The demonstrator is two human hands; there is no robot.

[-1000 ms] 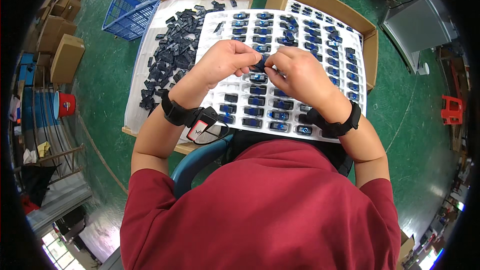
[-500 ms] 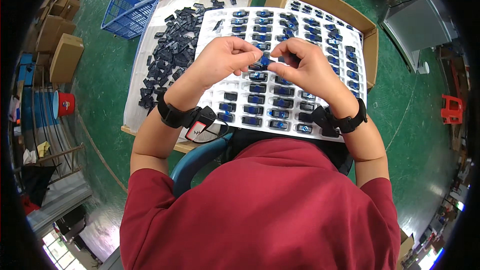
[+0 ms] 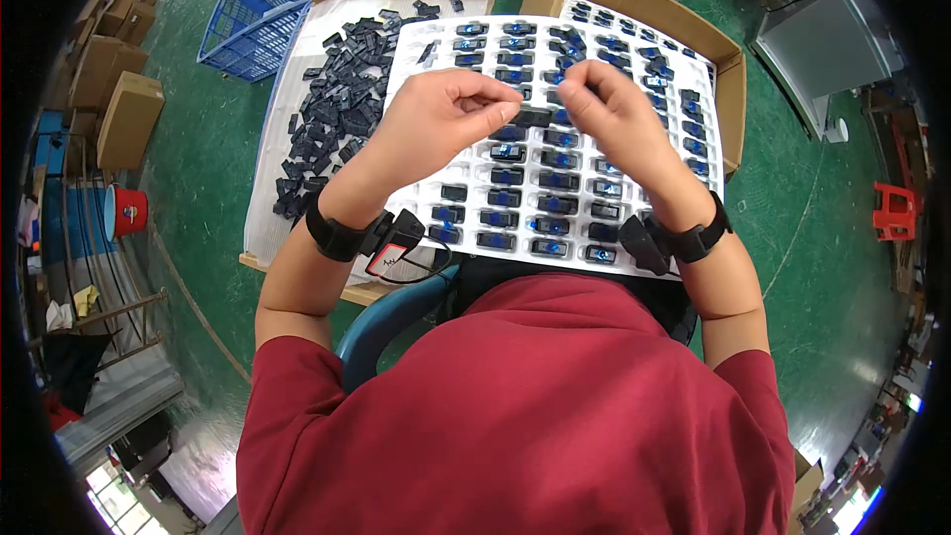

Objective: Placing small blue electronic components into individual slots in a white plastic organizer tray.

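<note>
Left hand (image 3: 424, 127) grip clamped on black part (image 3: 535, 118), long axis crosswise, free end toward nearby right hand (image 3: 624, 124); right grip: can't tell.

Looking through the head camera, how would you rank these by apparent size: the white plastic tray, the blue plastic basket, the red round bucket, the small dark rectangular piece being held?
Largest to smallest:
1. White plastic tray
2. Blue plastic basket
3. Red round bucket
4. Small dark rectangular piece in the left hand
</note>
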